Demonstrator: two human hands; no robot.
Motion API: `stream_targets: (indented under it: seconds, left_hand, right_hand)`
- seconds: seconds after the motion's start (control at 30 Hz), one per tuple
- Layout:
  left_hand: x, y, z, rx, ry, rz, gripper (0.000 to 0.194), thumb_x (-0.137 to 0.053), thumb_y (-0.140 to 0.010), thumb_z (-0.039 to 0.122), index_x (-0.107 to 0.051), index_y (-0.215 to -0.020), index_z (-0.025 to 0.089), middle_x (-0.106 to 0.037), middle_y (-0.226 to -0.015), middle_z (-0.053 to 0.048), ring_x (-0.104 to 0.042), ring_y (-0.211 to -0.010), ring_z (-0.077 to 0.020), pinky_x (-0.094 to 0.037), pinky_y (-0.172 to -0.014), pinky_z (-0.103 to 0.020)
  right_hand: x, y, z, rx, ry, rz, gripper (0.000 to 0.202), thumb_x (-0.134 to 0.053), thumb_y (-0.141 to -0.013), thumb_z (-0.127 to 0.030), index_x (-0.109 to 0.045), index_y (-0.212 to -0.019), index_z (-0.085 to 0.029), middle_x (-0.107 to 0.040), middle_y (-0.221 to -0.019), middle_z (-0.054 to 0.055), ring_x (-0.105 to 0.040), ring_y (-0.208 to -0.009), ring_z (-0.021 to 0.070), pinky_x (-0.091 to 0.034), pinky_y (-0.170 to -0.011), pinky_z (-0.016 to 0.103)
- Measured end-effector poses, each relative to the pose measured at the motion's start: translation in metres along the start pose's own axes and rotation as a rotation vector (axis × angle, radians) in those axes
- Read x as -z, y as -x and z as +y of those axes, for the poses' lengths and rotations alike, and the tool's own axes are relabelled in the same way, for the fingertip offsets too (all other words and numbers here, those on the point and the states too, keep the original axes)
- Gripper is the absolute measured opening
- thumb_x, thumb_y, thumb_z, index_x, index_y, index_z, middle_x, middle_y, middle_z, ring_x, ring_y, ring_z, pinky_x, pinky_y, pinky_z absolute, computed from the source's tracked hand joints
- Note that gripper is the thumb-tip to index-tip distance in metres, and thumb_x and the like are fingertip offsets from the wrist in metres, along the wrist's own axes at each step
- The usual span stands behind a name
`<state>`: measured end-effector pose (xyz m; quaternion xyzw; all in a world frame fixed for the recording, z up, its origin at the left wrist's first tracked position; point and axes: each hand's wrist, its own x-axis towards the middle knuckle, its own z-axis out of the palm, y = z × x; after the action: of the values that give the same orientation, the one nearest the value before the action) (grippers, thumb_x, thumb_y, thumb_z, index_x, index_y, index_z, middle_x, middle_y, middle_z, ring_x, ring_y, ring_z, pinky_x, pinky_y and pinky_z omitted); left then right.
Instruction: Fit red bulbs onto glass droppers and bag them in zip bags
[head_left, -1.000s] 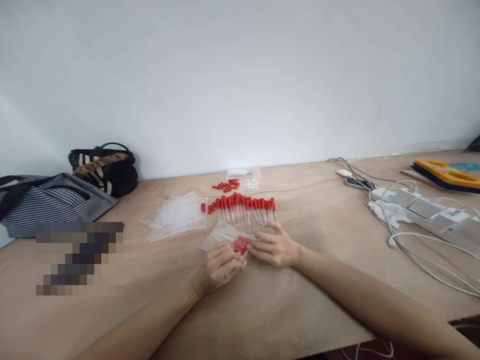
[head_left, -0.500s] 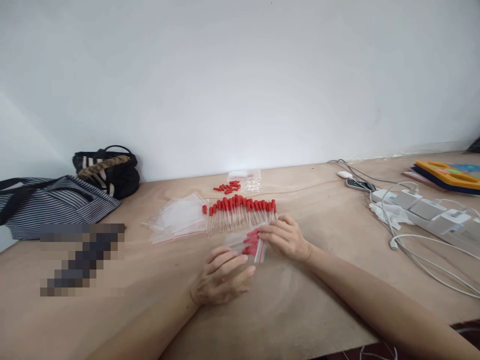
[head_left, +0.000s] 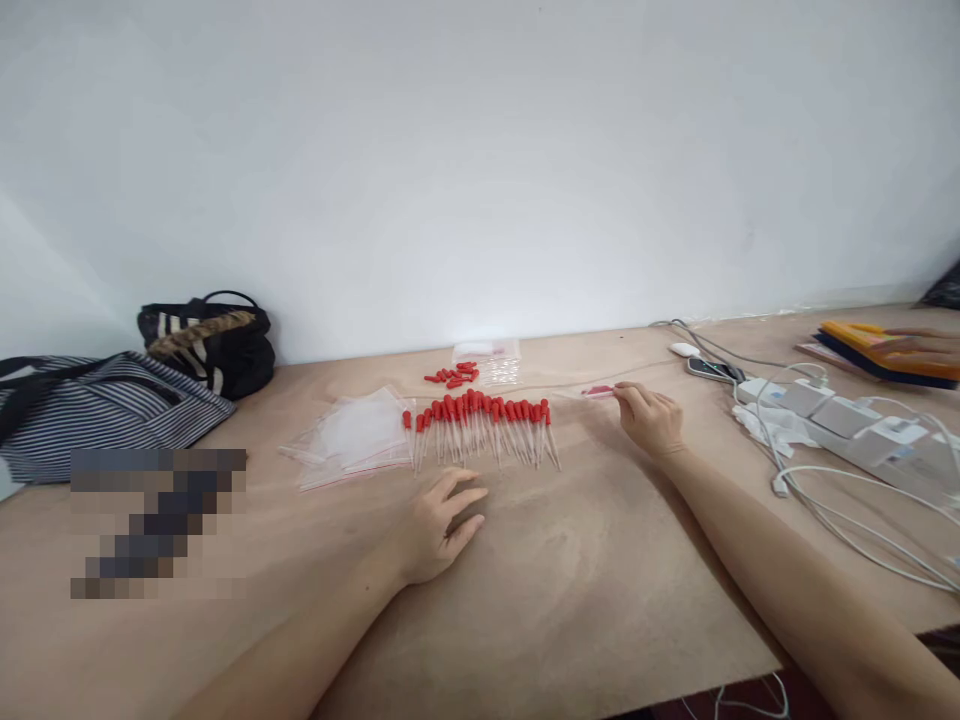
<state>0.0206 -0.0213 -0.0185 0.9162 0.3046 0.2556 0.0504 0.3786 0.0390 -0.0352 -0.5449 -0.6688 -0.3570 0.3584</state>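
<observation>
My right hand (head_left: 651,418) pinches the edge of a clear zip bag (head_left: 598,391) above the right side of the table. Red pieces show inside the bag, which I see nearly edge-on. Resting near the table's middle, my left hand (head_left: 444,525) is open, fingers apart and holding nothing. Just beyond it lies a row of droppers (head_left: 480,410) with red bulbs and clear stems. Flat clear zip bags (head_left: 364,430) are piled left of the row. Behind the row are loose red bulbs (head_left: 454,377), beside a clear bag (head_left: 501,368) with clear thin pieces at it.
A striped bag (head_left: 127,410) and a black bag (head_left: 240,345) stand at the left. On the right are a power strip with chargers (head_left: 862,420), white cables and a phone (head_left: 712,370). Another person's hand (head_left: 926,345) touches a yellow-framed object (head_left: 855,340).
My right hand has carried the bag away to the right and back, off the table's middle. My left hand has let go of nothing visible and stays near its place. Another person's hand has appeared.
</observation>
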Motion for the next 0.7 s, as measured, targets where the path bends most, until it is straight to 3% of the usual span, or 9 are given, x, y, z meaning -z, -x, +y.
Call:
stream_targets:
  seconds: [0.13,0.23,0.33,0.47,0.57,0.7]
  left_hand:
    - [0.006,0.001,-0.001,0.122,0.041,-0.100,0.027,-0.045,-0.083,0.025,-0.058,-0.106,0.019,-0.054,-0.113,-0.009,-0.051,-0.105,-0.0208,-0.044,-0.090,-0.037]
    - [0.009,-0.001,-0.001,0.185,0.053,-0.152,0.031,-0.045,-0.083,0.028,-0.056,-0.111,0.019,-0.053,-0.119,-0.009,-0.050,-0.110,-0.0220,-0.043,-0.092,-0.039]
    - [0.009,-0.003,-0.001,0.216,0.058,-0.182,0.034,-0.045,-0.083,0.029,-0.055,-0.114,0.018,-0.051,-0.124,-0.009,-0.046,-0.115,-0.0232,-0.039,-0.096,-0.041]
    - [0.007,-0.001,-0.001,0.210,0.052,-0.185,0.036,-0.044,-0.083,0.029,-0.055,-0.114,0.016,-0.051,-0.124,-0.010,-0.044,-0.117,-0.0234,-0.039,-0.096,-0.042]
    - [0.005,-0.001,-0.001,0.153,0.008,-0.109,0.035,-0.046,-0.083,0.029,-0.055,-0.113,0.017,-0.054,-0.120,-0.009,-0.046,-0.114,-0.0221,-0.039,-0.096,-0.040]
    - [0.010,-0.004,-0.020,0.206,-0.133,0.122,0.024,-0.045,-0.083,0.029,-0.060,-0.097,0.017,-0.063,-0.100,-0.007,-0.055,-0.097,-0.0203,-0.042,-0.089,-0.037]
  right_hand:
    - [0.002,0.004,-0.002,0.143,-0.094,-0.215,0.022,-0.045,-0.084,-0.019,-0.064,-0.074,-0.020,-0.068,-0.082,0.002,-0.054,-0.072,0.0122,-0.031,-0.060,0.023]
    - [0.007,0.004,-0.003,0.195,-0.036,-0.343,0.022,-0.049,-0.081,-0.022,-0.065,-0.066,-0.019,-0.067,-0.071,0.003,-0.051,-0.072,0.0155,-0.027,-0.062,0.027]
    - [0.010,0.001,-0.008,0.201,0.061,-0.413,0.025,-0.049,-0.079,-0.021,-0.063,-0.059,-0.017,-0.064,-0.062,0.005,-0.048,-0.069,0.0167,-0.023,-0.064,0.031]
    - [0.013,-0.003,-0.017,0.210,0.125,-0.491,0.023,-0.047,-0.079,-0.019,-0.065,-0.064,-0.016,-0.064,-0.064,0.007,-0.048,-0.070,0.0178,-0.020,-0.067,0.033]
    - [0.018,-0.007,-0.021,0.125,0.163,-0.554,0.024,-0.050,-0.078,-0.026,-0.066,-0.063,-0.016,-0.065,-0.067,0.009,-0.048,-0.071,0.0196,-0.019,-0.067,0.035]
    - [0.027,-0.013,-0.025,0.018,0.143,-0.554,0.020,-0.053,-0.076,-0.031,-0.067,-0.068,-0.018,-0.065,-0.071,0.008,-0.049,-0.072,0.0205,-0.018,-0.067,0.035]
